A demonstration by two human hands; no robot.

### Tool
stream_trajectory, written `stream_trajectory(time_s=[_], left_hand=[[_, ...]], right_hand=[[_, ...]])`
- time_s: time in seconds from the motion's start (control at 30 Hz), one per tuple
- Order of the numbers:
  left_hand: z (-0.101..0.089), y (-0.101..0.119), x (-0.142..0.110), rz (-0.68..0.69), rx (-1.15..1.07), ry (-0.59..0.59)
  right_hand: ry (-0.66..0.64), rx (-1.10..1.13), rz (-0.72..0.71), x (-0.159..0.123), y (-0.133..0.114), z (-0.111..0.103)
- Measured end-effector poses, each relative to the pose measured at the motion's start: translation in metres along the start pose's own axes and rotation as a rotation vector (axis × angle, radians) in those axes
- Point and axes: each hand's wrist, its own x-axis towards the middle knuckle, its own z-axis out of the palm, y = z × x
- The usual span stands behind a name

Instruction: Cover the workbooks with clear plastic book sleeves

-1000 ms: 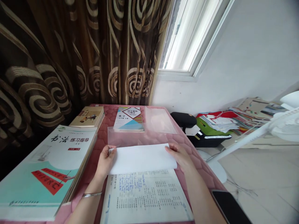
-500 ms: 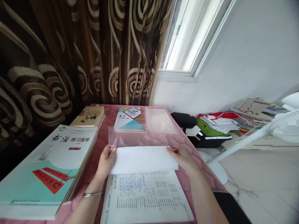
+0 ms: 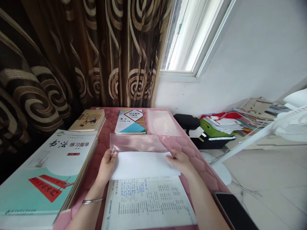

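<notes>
An open book point(image 3: 151, 201) with printed text and blue handwriting lies in front of me. At its far side a blank white leaf point(image 3: 144, 164) is raised, and a clear plastic book cover point(image 3: 136, 143) reaches out beyond it. My left hand point(image 3: 107, 163) pinches the left edge, where a small bent plastic corner stands up between thumb and finger. On the opposite side my right hand point(image 3: 180, 161) is closed on the leaf's right edge, thumb on top. The fingers under the leaf are hidden.
On the left stand a stack of workbooks point(image 3: 55, 169) and smaller tan books point(image 3: 88, 119). Farther back lie a maths booklet point(image 3: 130, 121) and another clear cover point(image 3: 163, 123). A phone point(image 3: 235, 210) rests at the right edge; a white fan point(image 3: 254, 137) stands beyond.
The plastic cover lies flatter and shows more evenly beyond the white leaf. The bent corner at my left hand is lower. The view has shifted slightly, showing more of the phone.
</notes>
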Motion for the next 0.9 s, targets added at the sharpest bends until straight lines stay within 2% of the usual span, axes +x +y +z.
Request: stream_trajectory(time_s=[0.27,0.4,0.5,0.57,0.7,0.8,0.9], left_hand=[[0.0,-0.013,0.004,-0.007,0.076,0.084],[0.001,-0.02,0.006,-0.043,0.18,0.117],[0.001,-0.023,0.007,-0.048,0.228,0.129],[0.001,-0.023,0.008,-0.047,0.25,0.125],[0.0,-0.02,0.006,-0.058,0.284,0.115],[-0.001,-0.018,0.004,-0.007,0.241,0.095],[-0.001,-0.017,0.003,0.048,0.186,-0.018]], right_hand=[[0.026,-0.193,-0.05,-0.008,-0.016,0.009],[0.038,-0.577,-0.113,-0.028,-0.044,0.012],[0.088,-0.84,-0.273,-0.053,-0.071,0.02],[-0.004,-0.846,-0.399,-0.072,-0.084,0.028],[-0.333,-0.725,-0.57,-0.102,-0.091,0.048],[-0.412,-0.754,-0.577,-0.111,-0.087,0.061],[-0.425,-0.79,-0.577,-0.112,-0.085,0.067]])
